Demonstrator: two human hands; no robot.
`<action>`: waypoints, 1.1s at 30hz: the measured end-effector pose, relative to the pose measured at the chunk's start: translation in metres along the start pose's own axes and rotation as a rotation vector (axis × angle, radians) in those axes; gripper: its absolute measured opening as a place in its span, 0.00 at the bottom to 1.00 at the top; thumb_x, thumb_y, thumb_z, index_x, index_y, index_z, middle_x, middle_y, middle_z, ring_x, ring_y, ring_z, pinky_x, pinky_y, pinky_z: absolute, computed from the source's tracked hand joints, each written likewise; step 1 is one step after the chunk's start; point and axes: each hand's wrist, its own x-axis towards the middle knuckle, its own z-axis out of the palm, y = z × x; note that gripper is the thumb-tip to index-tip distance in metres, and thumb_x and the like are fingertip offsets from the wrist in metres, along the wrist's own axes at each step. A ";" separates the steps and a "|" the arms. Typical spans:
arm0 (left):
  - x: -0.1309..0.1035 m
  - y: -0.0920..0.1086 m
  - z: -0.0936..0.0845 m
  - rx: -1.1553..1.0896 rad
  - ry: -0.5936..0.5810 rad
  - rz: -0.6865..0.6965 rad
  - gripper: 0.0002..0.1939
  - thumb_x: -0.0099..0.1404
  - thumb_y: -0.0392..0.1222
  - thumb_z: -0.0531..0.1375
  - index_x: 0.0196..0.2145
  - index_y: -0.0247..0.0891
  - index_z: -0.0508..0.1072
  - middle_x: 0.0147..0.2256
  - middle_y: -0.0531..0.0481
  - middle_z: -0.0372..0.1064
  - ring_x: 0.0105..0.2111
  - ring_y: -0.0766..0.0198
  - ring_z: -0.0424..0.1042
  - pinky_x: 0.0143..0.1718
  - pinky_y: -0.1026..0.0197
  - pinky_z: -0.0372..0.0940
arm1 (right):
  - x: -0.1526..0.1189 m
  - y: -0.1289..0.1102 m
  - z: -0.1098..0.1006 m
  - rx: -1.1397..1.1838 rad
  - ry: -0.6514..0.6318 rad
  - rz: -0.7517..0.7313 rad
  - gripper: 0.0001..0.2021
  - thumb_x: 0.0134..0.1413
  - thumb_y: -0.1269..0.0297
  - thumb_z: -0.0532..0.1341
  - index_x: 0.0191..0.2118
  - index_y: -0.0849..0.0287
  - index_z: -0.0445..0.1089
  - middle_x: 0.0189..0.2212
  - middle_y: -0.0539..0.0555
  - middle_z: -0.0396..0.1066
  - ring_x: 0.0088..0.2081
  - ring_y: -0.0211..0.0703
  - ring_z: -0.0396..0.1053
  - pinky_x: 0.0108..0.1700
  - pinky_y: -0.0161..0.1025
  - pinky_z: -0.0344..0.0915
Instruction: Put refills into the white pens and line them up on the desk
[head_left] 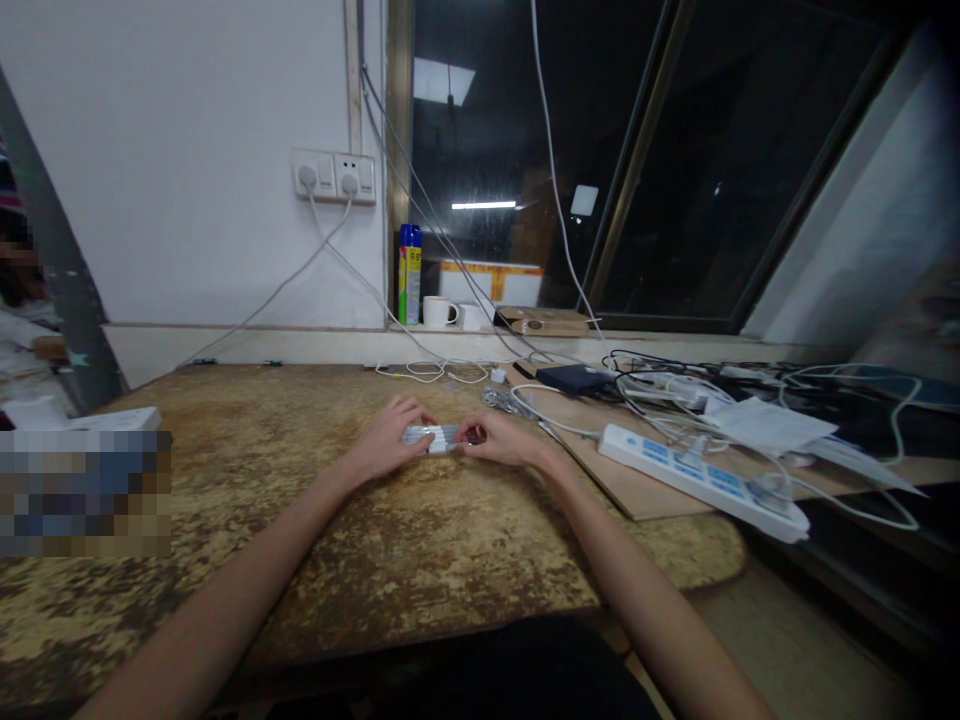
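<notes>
A small bundle of white and grey sticks (438, 439) lies crosswise between my two hands, low over the worn wooden table (450, 560). My left hand (394, 438) is closed on the bundle's left end, with the thumb along its near side. At the right end, the fingertips of my right hand (487, 438) are pinched together around something small and dark that I cannot make out. Just behind my right hand is a crumpled clear plastic bag (506, 402).
A white power strip (701, 483) and tangled cables cover a brown board (622, 495) at the right. A spray can (409, 275) and a white mug (439, 311) stand on the sill behind. Part of a person (26, 300) shows at the far left.
</notes>
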 end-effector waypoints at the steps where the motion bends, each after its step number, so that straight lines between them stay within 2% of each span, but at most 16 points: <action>1: 0.000 0.002 0.000 0.012 -0.016 0.055 0.10 0.68 0.45 0.61 0.45 0.40 0.75 0.44 0.46 0.72 0.48 0.52 0.68 0.53 0.51 0.62 | 0.000 -0.003 -0.001 0.025 0.004 -0.005 0.08 0.54 0.64 0.65 0.37 0.62 0.79 0.30 0.51 0.74 0.31 0.39 0.65 0.32 0.34 0.59; 4: 0.000 0.006 0.001 0.007 -0.056 0.126 0.12 0.68 0.45 0.62 0.47 0.41 0.74 0.45 0.47 0.72 0.48 0.53 0.68 0.52 0.52 0.63 | 0.000 -0.010 -0.004 0.102 0.018 -0.006 0.10 0.57 0.62 0.64 0.38 0.63 0.78 0.30 0.52 0.74 0.31 0.39 0.65 0.33 0.34 0.59; 9: 0.000 0.003 0.002 -0.061 -0.072 0.074 0.08 0.72 0.43 0.57 0.45 0.42 0.74 0.43 0.47 0.73 0.46 0.56 0.71 0.48 0.55 0.65 | 0.000 -0.009 -0.003 0.108 0.080 0.001 0.11 0.61 0.60 0.62 0.41 0.63 0.76 0.33 0.53 0.74 0.33 0.40 0.66 0.36 0.36 0.61; 14: -0.001 0.004 0.001 -0.105 -0.076 -0.030 0.08 0.72 0.46 0.59 0.44 0.42 0.72 0.42 0.49 0.75 0.42 0.57 0.74 0.43 0.58 0.65 | 0.000 -0.005 0.005 -0.053 0.127 -0.096 0.13 0.60 0.63 0.64 0.48 0.61 0.72 0.41 0.55 0.73 0.41 0.44 0.69 0.44 0.39 0.65; 18: -0.001 0.008 -0.001 -0.059 -0.073 -0.034 0.09 0.73 0.48 0.57 0.44 0.42 0.72 0.42 0.49 0.75 0.42 0.57 0.73 0.43 0.59 0.65 | -0.001 -0.011 0.009 -0.248 0.148 -0.156 0.08 0.65 0.70 0.58 0.46 0.60 0.71 0.43 0.57 0.73 0.46 0.46 0.68 0.50 0.43 0.64; 23: 0.001 0.016 -0.004 0.099 -0.033 0.021 0.13 0.76 0.50 0.52 0.44 0.41 0.72 0.43 0.47 0.73 0.45 0.56 0.71 0.47 0.57 0.63 | 0.000 -0.017 0.011 -0.466 0.130 -0.088 0.09 0.66 0.73 0.53 0.40 0.61 0.71 0.39 0.59 0.74 0.42 0.48 0.69 0.47 0.43 0.64; 29: 0.005 0.027 -0.001 0.359 0.004 -0.004 0.15 0.77 0.48 0.49 0.44 0.40 0.73 0.43 0.42 0.74 0.47 0.51 0.69 0.49 0.52 0.59 | -0.002 -0.030 0.016 -0.625 0.130 0.022 0.10 0.66 0.73 0.52 0.46 0.61 0.70 0.43 0.61 0.76 0.44 0.51 0.72 0.48 0.43 0.63; 33: 0.004 0.035 0.006 0.403 -0.005 -0.075 0.15 0.76 0.44 0.48 0.42 0.39 0.74 0.41 0.41 0.76 0.45 0.50 0.71 0.47 0.51 0.60 | -0.002 -0.046 0.019 -0.694 0.113 0.155 0.13 0.60 0.78 0.55 0.48 0.61 0.69 0.41 0.63 0.77 0.43 0.53 0.74 0.45 0.42 0.63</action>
